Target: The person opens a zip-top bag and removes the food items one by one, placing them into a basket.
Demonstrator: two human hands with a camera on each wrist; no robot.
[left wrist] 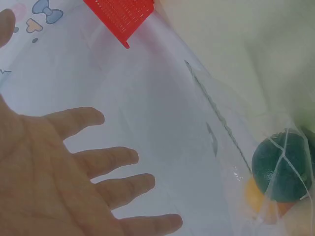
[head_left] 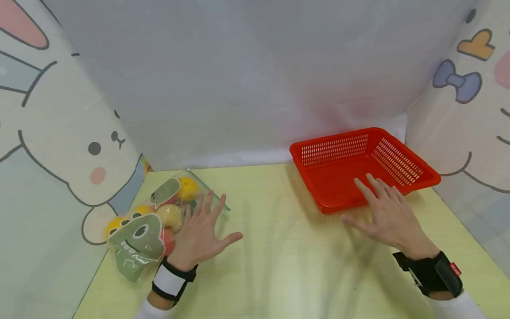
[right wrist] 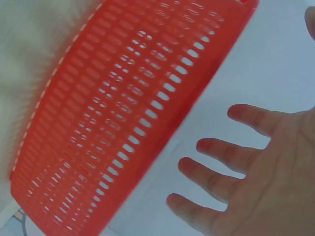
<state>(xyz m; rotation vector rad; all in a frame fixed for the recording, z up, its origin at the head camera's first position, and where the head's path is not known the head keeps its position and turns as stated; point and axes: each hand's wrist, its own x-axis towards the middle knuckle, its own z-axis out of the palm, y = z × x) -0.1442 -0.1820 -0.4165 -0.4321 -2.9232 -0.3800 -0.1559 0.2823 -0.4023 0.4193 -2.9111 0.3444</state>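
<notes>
On the left side of the pale yellow table [head_left: 271, 252], a clear plastic bag [head_left: 141, 239] lies with several rounded, fruit-like pieces in it. Its front carries a green cartoon face with big eyes, and a green strip [head_left: 213, 195] runs along its far right end. Through the plastic you can make out an orange piece [head_left: 188, 189] toward the far end, a pale yellow piece [head_left: 170, 217] in the middle and a red piece [head_left: 169, 241] toward the near right; your left wrist view also shows a dark green piece [left wrist: 281, 167].

Your left hand [head_left: 201, 235] is raised just beside the bag, overlapping its right edge as the head camera sees it. Its fingers are spread, thumb out to the right, with nothing between them.

At the far right sits a red basket [head_left: 334, 175] with slotted walls. Your right hand [head_left: 386, 217] is held at its near side, fingers spread and thumb pointing left, gripping nothing; the right wrist view shows a gap between your fingertips and the basket.

You wear a black-and-white band [head_left: 169, 279] on the left wrist and a black band [head_left: 432, 272] on the right. Beyond the table hangs a plain grey-white backdrop [head_left: 239, 88].
</notes>
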